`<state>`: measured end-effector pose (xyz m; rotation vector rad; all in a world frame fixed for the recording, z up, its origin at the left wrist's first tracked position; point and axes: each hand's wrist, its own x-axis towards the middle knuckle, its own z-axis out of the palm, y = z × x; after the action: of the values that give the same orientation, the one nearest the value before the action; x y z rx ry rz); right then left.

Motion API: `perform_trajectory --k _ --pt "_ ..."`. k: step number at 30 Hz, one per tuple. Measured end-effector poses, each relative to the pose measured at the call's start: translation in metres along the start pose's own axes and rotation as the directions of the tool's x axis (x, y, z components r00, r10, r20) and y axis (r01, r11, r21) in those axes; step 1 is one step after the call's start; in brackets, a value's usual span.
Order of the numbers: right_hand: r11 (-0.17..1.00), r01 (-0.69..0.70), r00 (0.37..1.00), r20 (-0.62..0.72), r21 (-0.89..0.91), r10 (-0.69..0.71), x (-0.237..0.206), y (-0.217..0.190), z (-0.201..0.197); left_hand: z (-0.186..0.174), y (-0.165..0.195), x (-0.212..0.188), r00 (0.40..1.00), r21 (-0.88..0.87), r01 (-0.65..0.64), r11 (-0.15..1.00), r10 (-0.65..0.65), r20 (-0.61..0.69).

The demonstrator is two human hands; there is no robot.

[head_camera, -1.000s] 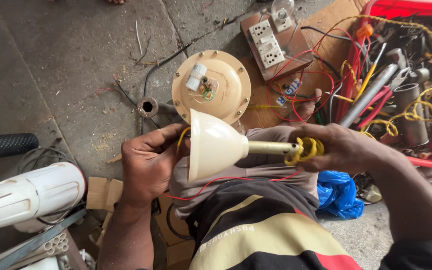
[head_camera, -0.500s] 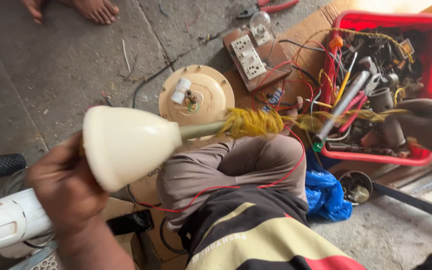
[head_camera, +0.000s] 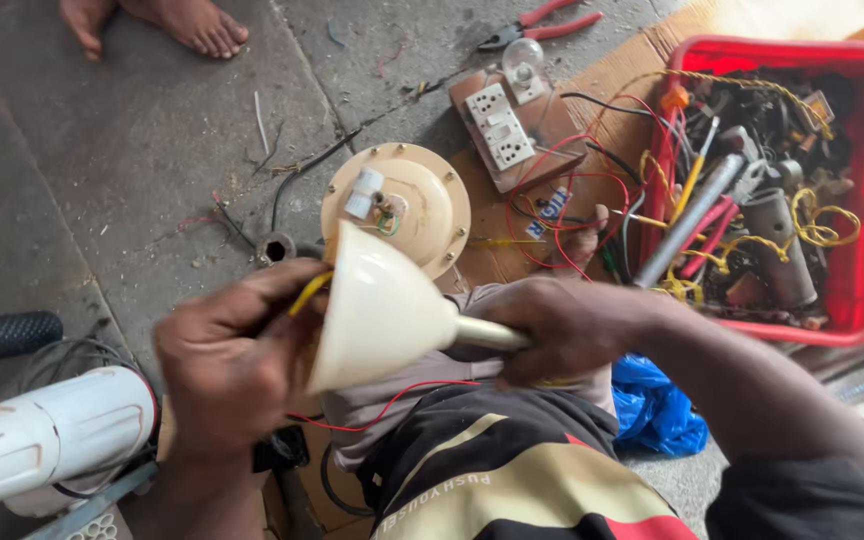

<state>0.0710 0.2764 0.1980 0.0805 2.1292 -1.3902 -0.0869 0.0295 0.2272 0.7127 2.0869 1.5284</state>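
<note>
Drawn back together since earlier, left hand (head_camera: 227, 365) pinches yellow wire (head_camera: 308, 293) at cone (head_camera: 377, 305), right hand (head_camera: 562, 330) clasping its stem (head_camera: 487, 333), threading under way, needing steady feed.

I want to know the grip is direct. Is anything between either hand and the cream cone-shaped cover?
Nothing visible. The left hand grips the wide rim of the cream cone-shaped cover, with a yellow wire emerging beside its fingers. The right hand closes directly around the cover's narrow stem.
</note>
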Motion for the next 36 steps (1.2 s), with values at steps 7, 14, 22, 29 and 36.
perform_trajectory --k 7,14,22,29,36 --pt "0.964 -0.232 0.862 -0.431 0.131 0.266 -0.045 0.101 0.039 -0.02 -0.032 0.006 0.986 -0.23 0.127 0.965 -0.149 -0.08" --pt "0.896 0.421 0.861 -0.373 0.14 -0.346 -0.026 0.039 0.013 0.03 -0.03 0.005 0.972 -0.036 -0.025 0.999 0.032 0.233" --pt "0.903 0.185 0.963 -0.254 0.387 -0.089 0.043 0.026 0.022 0.055 -0.045 0.009 0.963 -0.259 0.165 0.952 -0.098 0.251" --pt "0.891 0.161 0.978 -0.193 0.424 -0.085 0.028 0.055 0.016 0.035 -0.056 0.013 0.973 -0.29 0.192 0.938 -0.143 0.182" --pt "0.912 0.392 0.829 -0.477 0.124 -0.292 0.019 0.056 0.054 0.041 -0.062 0.01 0.98 -0.153 0.105 0.983 -0.076 0.182"
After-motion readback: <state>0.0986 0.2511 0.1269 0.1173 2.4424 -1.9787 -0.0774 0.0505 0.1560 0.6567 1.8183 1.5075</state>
